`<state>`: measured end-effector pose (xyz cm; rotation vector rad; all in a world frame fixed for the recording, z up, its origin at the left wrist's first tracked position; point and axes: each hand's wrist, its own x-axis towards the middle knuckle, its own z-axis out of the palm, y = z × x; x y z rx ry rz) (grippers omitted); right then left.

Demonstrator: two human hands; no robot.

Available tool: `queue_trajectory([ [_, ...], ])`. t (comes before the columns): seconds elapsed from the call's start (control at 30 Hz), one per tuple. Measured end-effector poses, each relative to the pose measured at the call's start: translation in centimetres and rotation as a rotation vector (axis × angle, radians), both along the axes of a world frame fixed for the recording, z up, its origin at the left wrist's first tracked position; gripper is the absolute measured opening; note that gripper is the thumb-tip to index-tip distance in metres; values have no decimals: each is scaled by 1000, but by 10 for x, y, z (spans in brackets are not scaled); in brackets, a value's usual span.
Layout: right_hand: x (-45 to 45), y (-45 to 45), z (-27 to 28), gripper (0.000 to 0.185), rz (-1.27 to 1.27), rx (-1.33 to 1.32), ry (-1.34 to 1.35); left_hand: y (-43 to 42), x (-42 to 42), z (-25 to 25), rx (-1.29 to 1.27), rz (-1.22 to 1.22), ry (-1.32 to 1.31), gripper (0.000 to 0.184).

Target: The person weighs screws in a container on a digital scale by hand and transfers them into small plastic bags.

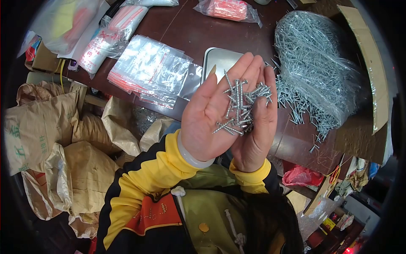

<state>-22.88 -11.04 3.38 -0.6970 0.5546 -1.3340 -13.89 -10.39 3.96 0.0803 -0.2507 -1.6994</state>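
Several silver screws (239, 99) lie in my two cupped hands, held up over the front edge of the table. My left hand (203, 127) is palm up, fingers stretched out, with screws resting across its palm and fingers. Against its side, my right hand (259, 135) curls inward, its thumb beside a cluster of screws near the fingers. Behind the fingertips, a small flat metal-topped device (215, 59) is partly covered. A large clear plastic bag of screws (313, 63) lies open to the right, with loose screws (292, 99) spilling onto the table.
Flat clear zip bags (152, 70) with red edges lie left of my hands on the dark table (177, 25). Packs of bags (114, 38) and a red-and-clear pack (228, 9) sit behind. Brown paper sacks (84, 169) stand at left; a cardboard piece (366, 63) rises at right.
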Motion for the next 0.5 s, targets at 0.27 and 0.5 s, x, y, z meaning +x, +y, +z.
queue_trajectory([
  [0.27, 0, -3, 2, 54, -35, -15, 27, -1, 0, 0, -27, -2, 51, 66],
  [0.5, -2, -8, 0, 55, -26, 51, -105, 0, 1, 0, -27, 29, 52, 65],
])
